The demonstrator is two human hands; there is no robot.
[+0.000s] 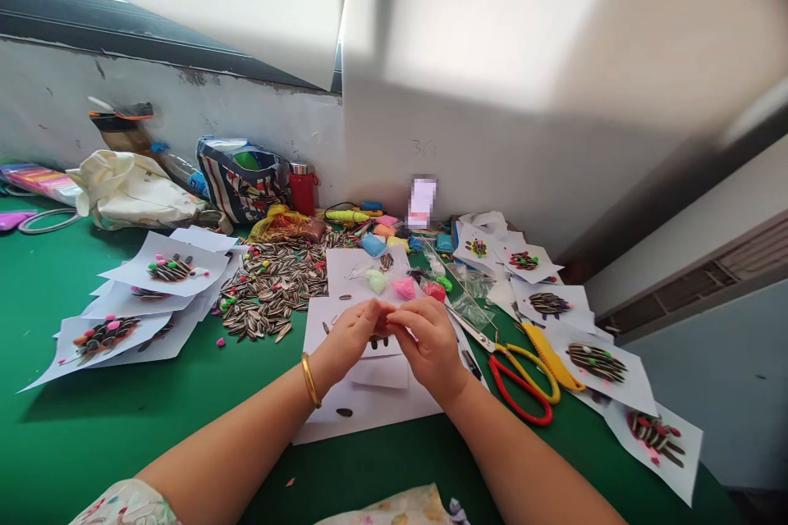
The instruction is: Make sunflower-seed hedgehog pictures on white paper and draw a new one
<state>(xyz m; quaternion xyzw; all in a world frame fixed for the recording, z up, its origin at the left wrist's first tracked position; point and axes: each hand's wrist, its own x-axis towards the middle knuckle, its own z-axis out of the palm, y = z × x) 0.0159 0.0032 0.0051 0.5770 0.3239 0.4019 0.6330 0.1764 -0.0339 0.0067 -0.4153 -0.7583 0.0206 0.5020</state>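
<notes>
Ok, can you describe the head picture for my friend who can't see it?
The left hand and right hand are held close together over white paper on a green table. Striped seeds are piled to the left, scissors lie to the right, and cards decorated with seeds lie on both sides.

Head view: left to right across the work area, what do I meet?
Stacked white paper sheets, heaped striped sunflower seeds, bare left hand, bare right hand, red-and-yellow-handled scissors, rightmost white paper sheet.
</notes>
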